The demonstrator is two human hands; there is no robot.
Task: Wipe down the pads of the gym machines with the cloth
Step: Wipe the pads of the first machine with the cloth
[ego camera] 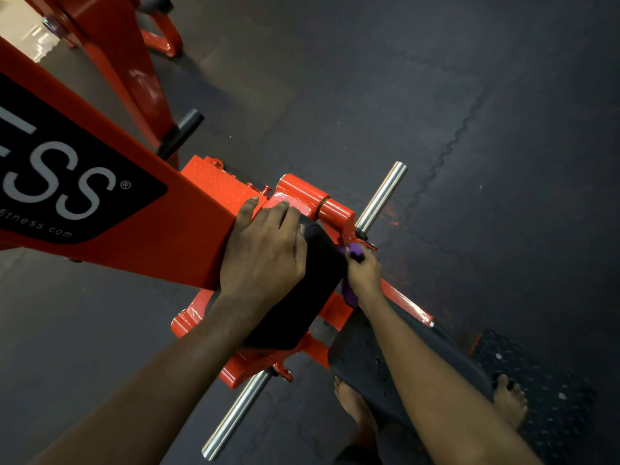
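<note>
On black pad [302, 297], L hand [265, 253] fingers [280, 213] lie flat, together; R hand [364, 271] fingers clamp purple cloth [349, 292].

The dark rubber floor [436, 95] carries the orange machine frame [188, 243] at left; a black studded plate [553, 397] lies near right.

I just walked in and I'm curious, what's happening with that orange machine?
A person is wiping down the orange gym machine. The right hand holds a purple cloth against the side of the black pad. The left hand rests flat on top, partly on the pad and partly on the machine beside it.
</note>
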